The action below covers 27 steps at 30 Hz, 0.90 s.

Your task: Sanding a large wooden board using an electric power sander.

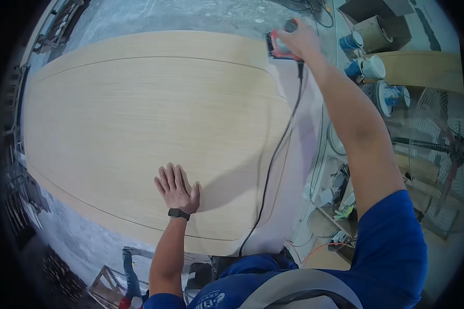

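- One red power sander (279, 47) sits at the far right edge of a large pale wooden panel (139, 129), its base flat on the wood
- Right hand (297, 40) is clamped around the top of the sander, arm stretched out far across the panel from the near right
- Black cord (273, 154) runs from the sander's near end down over the right part of the panel to its near edge
- Left hand (176, 188) lies flat on the panel's near part, fingers spread apart and palm down, holding nothing; a black wristband (179, 213) circles the wrist
- Panel has rounded corners and a thin groove line running parallel to its rim; a strip along its right side looks paler than the rest
- Blue sleeve (392, 242) covers the right upper arm
- Right of the panel, well apart from the sander, stand several blue and white cans (368, 67) on a cluttered counter (423, 69)
- Farther right, a large round fan (443, 149) with a wire guard
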{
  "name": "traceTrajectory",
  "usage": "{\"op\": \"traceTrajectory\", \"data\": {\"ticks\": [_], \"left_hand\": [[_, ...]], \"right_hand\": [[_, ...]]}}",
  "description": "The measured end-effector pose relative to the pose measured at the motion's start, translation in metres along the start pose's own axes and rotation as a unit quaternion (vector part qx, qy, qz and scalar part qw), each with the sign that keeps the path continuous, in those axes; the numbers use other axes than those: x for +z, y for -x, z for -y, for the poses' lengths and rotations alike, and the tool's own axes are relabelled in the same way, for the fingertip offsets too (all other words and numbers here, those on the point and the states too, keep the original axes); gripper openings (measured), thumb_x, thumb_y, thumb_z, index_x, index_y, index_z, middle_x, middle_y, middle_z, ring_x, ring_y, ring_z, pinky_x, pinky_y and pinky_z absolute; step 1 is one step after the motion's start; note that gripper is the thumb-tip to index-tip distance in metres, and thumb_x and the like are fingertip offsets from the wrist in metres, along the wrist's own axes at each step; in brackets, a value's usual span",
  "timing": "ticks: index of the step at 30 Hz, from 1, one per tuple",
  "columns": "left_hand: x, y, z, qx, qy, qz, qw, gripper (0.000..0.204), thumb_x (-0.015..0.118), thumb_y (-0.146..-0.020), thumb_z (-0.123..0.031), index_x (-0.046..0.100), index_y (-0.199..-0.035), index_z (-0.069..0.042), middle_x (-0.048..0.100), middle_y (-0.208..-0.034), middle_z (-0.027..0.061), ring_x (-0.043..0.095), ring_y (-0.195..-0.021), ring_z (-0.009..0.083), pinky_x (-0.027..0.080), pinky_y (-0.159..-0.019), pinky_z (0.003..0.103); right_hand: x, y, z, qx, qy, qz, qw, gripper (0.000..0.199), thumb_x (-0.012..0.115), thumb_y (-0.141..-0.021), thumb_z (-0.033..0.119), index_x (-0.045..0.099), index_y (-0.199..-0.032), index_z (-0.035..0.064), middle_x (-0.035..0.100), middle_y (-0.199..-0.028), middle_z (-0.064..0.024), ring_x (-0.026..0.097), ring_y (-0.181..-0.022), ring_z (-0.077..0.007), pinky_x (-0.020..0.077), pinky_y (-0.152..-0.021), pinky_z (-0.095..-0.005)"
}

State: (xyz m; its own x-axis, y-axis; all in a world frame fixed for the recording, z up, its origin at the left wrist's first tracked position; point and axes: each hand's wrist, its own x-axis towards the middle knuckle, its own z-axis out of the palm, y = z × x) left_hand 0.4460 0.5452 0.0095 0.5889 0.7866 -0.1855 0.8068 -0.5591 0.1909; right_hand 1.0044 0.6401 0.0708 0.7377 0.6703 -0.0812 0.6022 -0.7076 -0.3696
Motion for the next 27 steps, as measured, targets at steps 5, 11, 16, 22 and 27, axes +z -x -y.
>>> {"op": "traceTrajectory", "data": {"ticks": [5, 11, 16, 22, 27], "left_hand": [[0.001, 0.0, 0.0, 0.015, 0.005, -0.005, 1.0, 0.088, 0.063, -0.085, -0.038, 0.027, -0.158, -0.004, 0.022, -0.166, 0.019, 0.009, -0.155, 0.0411, 0.0, -0.123, 0.059], [0.008, -0.004, 0.007, 0.021, 0.007, -0.026, 0.999, 0.085, 0.061, -0.087, -0.038, 0.028, -0.158, -0.006, 0.023, -0.166, 0.0175, 0.01, -0.155, 0.0399, 0.001, -0.123, 0.059], [0.011, -0.015, 0.013, 0.015, -0.006, -0.024, 1.0, 0.08, 0.058, -0.09, -0.044, 0.034, -0.156, -0.005, 0.026, -0.165, 0.0162, 0.011, -0.154, 0.0409, 0.003, -0.122, 0.061], [0.019, -0.053, 0.007, 0.027, -0.006, -0.037, 0.999, 0.078, 0.055, -0.093, -0.046, 0.033, -0.156, -0.006, 0.026, -0.165, 0.0156, 0.012, -0.154, 0.0405, 0.003, -0.122, 0.061], [0.014, -0.068, 0.0, 0.018, -0.004, -0.045, 0.999, 0.076, 0.052, -0.094, -0.048, 0.032, -0.156, -0.009, 0.025, -0.165, 0.0139, 0.012, -0.154, 0.0394, 0.003, -0.122, 0.061]], "right_hand": [[0.015, 0.015, 0.069, -0.067, 0.022, 0.031, 0.997, 0.078, 0.069, -0.077, 0.054, 0.053, -0.143, 0.016, 0.064, -0.128, -0.0211, 0.063, -0.117, -0.0388, 0.0508, -0.099, -0.0442], [0.006, 0.054, 0.03, -0.123, 0.013, 0.054, 0.991, 0.075, 0.07, -0.075, 0.048, 0.054, -0.142, 0.0186, 0.063, -0.127, -0.0184, 0.063, -0.115, -0.0386, 0.0504, -0.099, -0.0458], [-0.006, 0.113, -0.022, -0.085, 0.054, 0.055, 0.993, 0.073, 0.072, -0.076, 0.045, 0.052, -0.143, 0.0221, 0.062, -0.129, -0.0163, 0.063, -0.115, -0.0362, 0.0499, -0.099, -0.0449], [-0.006, 0.207, -0.086, -0.025, 0.011, 0.023, 0.999, 0.072, 0.074, -0.076, 0.041, 0.052, -0.142, 0.0229, 0.06, -0.131, -0.0148, 0.061, -0.115, -0.0361, 0.0492, -0.1, -0.0432], [-0.022, 0.318, -0.084, 0.041, 0.012, 0.027, 0.999, 0.072, 0.076, -0.076, 0.039, 0.051, -0.141, 0.021, 0.06, -0.127, -0.0159, 0.061, -0.112, -0.0374, 0.05, -0.098, -0.0438]]}}
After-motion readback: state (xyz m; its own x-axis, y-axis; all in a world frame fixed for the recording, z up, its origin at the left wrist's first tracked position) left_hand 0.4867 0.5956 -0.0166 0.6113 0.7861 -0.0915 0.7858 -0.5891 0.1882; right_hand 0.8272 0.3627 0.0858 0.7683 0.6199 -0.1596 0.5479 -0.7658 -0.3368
